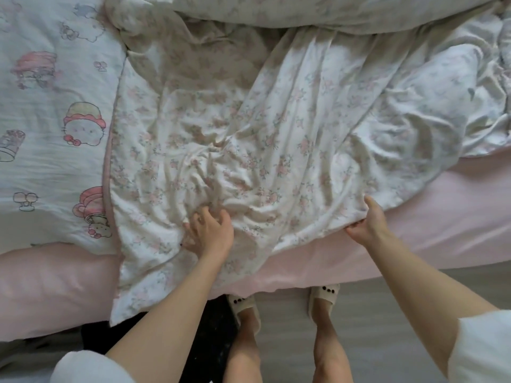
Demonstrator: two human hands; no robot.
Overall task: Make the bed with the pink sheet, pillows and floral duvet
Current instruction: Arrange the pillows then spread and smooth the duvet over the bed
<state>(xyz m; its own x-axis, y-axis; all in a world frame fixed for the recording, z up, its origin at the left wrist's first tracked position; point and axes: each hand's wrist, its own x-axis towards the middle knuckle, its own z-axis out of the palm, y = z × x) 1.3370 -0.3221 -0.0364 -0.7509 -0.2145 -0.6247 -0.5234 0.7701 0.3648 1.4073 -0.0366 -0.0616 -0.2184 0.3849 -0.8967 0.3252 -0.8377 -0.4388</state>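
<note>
Beyond both sets of fingertips, the floral duvet (276, 128) lies bunched and creased across the bed, far from spread. Under it and nearer than the fingers, the pink sheet (414, 217) already covers the mattress and looks fairly smooth. To the outside of the left fingers sits a cartoon-print pillow (52, 120), seemingly in place. The right hand (365, 225) pinches the duvet's near edge, fingers closed with the cloth between thumb and fingers. The left hand (211, 230) rests on top, fingers curled loosely into the creases, gathering cloth but not fully closed. Spreading and squaring the duvet remains.
</note>
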